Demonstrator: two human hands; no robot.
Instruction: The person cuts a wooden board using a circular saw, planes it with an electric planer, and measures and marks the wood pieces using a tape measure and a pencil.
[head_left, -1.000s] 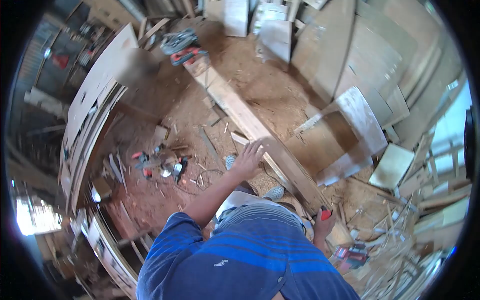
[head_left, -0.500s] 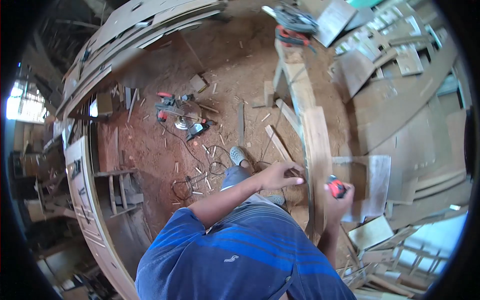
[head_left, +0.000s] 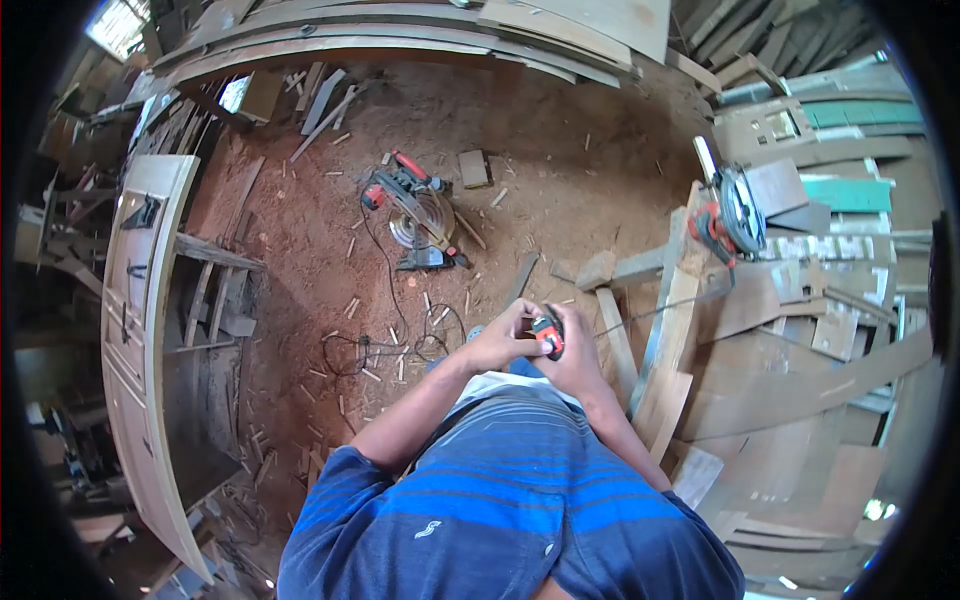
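Note:
In front of my body, a small red and black tool [head_left: 547, 337], which looks like a tape measure, is between my two hands. My right hand [head_left: 572, 358] is wrapped round it from the right side. My left hand [head_left: 503, 340] touches its left side with bent fingers and thumb. To the right of my hands lies a light wooden board [head_left: 663, 400] on a long wooden beam [head_left: 682, 310].
A red and black miter saw [head_left: 415, 215] stands on the dirt floor with its cable. A red power tool with a coiled cable [head_left: 735, 220] rests at the beam's far end. A panelled door [head_left: 150, 330] lies left; stacked boards [head_left: 400, 35] run along the back.
The view has turned to the left. My left hand has come off the beam and met my right hand, which has brought the red and black tool in front of my body.

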